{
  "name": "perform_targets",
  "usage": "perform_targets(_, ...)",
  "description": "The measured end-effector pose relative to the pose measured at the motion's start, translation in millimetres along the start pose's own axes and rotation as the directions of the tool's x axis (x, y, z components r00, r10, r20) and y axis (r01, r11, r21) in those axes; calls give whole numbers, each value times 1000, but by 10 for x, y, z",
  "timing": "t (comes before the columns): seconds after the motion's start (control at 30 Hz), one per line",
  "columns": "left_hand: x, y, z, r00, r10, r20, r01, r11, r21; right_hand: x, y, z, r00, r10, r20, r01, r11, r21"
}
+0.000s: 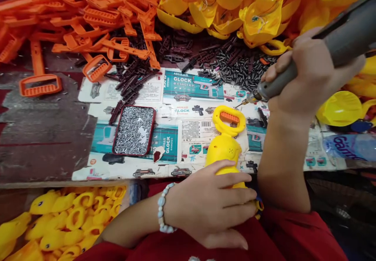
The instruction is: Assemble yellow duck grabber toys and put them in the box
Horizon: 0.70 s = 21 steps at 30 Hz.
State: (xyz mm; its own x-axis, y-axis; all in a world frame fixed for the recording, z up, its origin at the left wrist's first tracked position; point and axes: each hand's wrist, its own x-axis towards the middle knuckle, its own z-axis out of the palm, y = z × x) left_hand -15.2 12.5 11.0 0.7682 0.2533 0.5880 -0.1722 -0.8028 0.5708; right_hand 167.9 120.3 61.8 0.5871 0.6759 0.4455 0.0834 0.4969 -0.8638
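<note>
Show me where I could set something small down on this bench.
The widest mostly bare patch is the brown tabletop at left, in front of the single orange handle and left of the cardboard. A smaller gap lies between the screw tray and the yellow toy. The back is crowded with orange parts, dark pieces and yellow shells.

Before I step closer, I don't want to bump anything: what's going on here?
A person's left hand rests over a yellow toy at the table's near edge. The right hand grips a grey power screwdriver, its tip near the toy's looped handle; contact is unclear. A red tray of small silvery pieces lies to the left.
</note>
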Motion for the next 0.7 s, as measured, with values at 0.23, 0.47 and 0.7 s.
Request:
perform_targets(0.23,5,-67,119,998,-32,53,33,999,-30,-47,98,61,1000,11,17,-10,999,-48)
perform_targets(0.47,21,-56,197,993,-63,-99,56,996,-76,-93,204,68,996,-18,87,27,995,-101)
perform_targets(0.7,11,-72,179,991,-54,-125,42,994,-99,-137,276,72,989,-46,142,66,988,-140)
